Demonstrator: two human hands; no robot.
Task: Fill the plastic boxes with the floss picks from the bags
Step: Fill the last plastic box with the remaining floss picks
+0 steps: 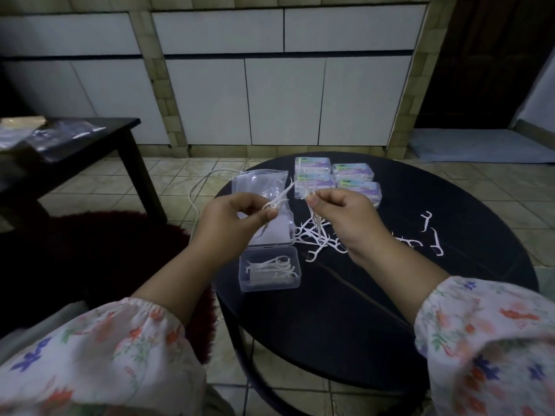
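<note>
My left hand (231,219) pinches a few white floss picks (280,199) above the open lid (274,228) of a clear plastic box. The box's tray (268,269) sits just below with several picks lying in it. My right hand (345,219) pinches one or more picks (313,219) that hang down over a loose pile of floss picks (318,238) on the round black table (375,310). A clear empty bag (259,184) lies behind the lid. Several closed, labelled boxes (336,180) stand at the table's far side.
A few stray picks (432,235) lie to the right of the pile. A low dark side table (90,145) with plastic bags stands at the left. A white cord (195,187) runs across the tiled floor, and a dark red rug (114,250) lies beside the table.
</note>
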